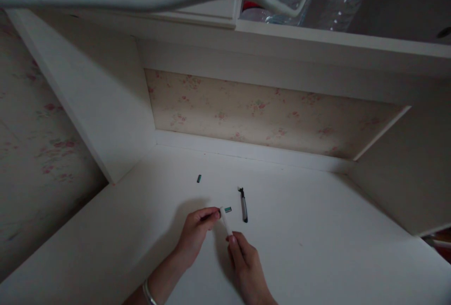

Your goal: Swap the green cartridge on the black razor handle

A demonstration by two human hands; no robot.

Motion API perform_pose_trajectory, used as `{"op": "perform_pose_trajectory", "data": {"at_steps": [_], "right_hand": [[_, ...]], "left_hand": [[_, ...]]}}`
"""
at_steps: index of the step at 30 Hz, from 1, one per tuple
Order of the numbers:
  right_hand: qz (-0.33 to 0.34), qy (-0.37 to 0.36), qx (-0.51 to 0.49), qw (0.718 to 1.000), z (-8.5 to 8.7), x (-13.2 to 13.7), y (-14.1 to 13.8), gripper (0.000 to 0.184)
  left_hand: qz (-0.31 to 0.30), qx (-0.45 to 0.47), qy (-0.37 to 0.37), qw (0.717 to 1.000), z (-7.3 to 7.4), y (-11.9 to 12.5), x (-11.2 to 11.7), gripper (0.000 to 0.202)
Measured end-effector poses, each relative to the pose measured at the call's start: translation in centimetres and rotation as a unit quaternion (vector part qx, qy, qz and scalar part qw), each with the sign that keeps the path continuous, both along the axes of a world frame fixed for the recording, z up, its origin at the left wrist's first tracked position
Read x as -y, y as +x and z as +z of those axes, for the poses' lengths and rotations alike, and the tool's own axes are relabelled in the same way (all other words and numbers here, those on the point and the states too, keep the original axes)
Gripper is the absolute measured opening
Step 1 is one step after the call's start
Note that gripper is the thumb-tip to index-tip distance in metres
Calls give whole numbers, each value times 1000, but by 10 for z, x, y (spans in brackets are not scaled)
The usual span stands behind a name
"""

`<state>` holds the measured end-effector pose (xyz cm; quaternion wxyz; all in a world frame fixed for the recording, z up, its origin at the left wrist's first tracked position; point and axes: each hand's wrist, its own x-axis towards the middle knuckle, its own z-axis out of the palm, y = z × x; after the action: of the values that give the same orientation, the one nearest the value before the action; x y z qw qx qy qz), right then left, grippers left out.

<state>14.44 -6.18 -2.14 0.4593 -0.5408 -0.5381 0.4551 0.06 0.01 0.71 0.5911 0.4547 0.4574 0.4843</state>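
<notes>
A slim white razor handle (226,222) slants between my two hands, just above the white desk. My right hand (244,260) is closed around its lower end. At the upper end, the fingertips of my left hand (197,232) pinch a small dark piece that looks like a razor head; my fingers partly hide it. Beside that end lies a small green and dark razor cartridge (228,209). Another razor cartridge (199,178) rests farther back to the left. A black and grey razor handle (244,206) lies to the right of my hands.
White side panels (88,89) and a floral-papered back wall (246,107) enclose the desk (310,239). Overhead, a shelf (334,39) holds plastic bottles (341,4). A pale cable or rod (141,3) crosses the top of the view.
</notes>
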Motion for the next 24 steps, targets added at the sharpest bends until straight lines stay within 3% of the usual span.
{"op": "perform_pose_trajectory", "data": {"at_steps": [4,10,17,24], "right_hand": [[-62,0,-27,998,0,0,1,38],[-12,32,37,999,-3,4,-7,35],[-79,37,72,994,-5,3,-12,36],[-34,49,78,995,-4,3,-19,34]], "left_hand": [[27,-32,0,999,5,0,0,37],[9,-47,50,998,5,1,0,31],[36,-64,44,996,4,0,0,35],[30,-22,49,998,8,1,1,33]]}}
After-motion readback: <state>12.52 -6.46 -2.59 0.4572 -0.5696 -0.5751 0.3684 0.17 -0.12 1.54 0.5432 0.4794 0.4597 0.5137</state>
